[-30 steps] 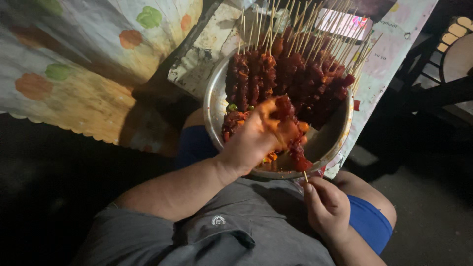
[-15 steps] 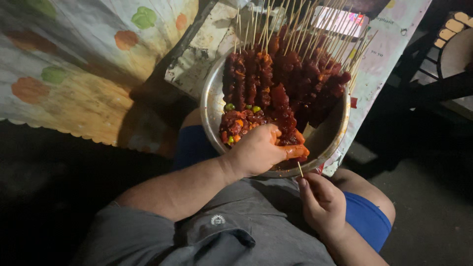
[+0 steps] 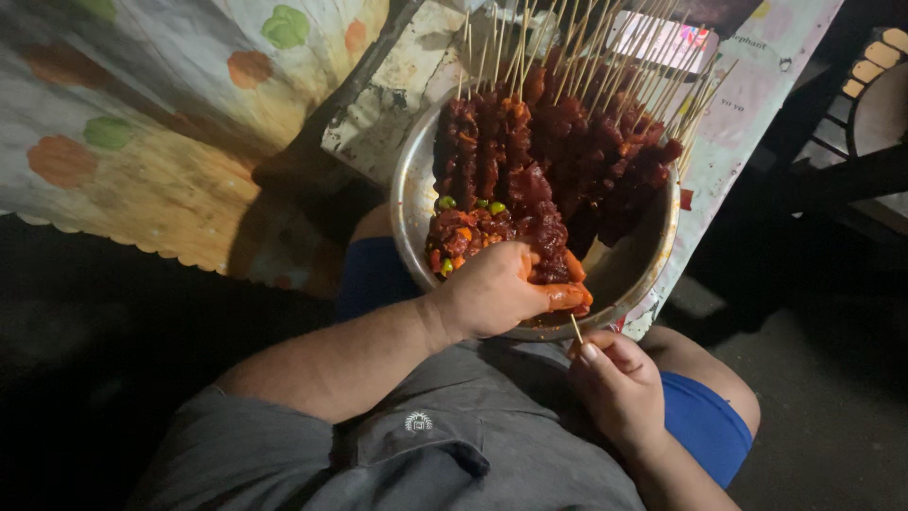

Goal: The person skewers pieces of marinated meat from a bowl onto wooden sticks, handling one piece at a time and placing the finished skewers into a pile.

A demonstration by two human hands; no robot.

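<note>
In the centre of the frame, red marinated meat (image 3: 530,227) in the metal bowl (image 3: 653,260) was gripped by the left hand (image 3: 497,293). Just below, a thin wooden skewer (image 3: 575,328) was pinched in the closed right hand (image 3: 619,388).

Left hand (image 3: 492,293) in bowl (image 3: 409,203) of skewered meat (image 3: 558,151)

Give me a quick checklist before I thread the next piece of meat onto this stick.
1. Skewer pinched in right hand: ok.
2. Left hand in the loose meat: ok; whether it has a piece cannot tell.
3. Skewer tip pointing away from the fingers: cannot tell.
4. Metal bowl steady on the table edge: cannot tell, it overhangs the lap.
5. Finished skewers lie behind the hand: ok.
</note>
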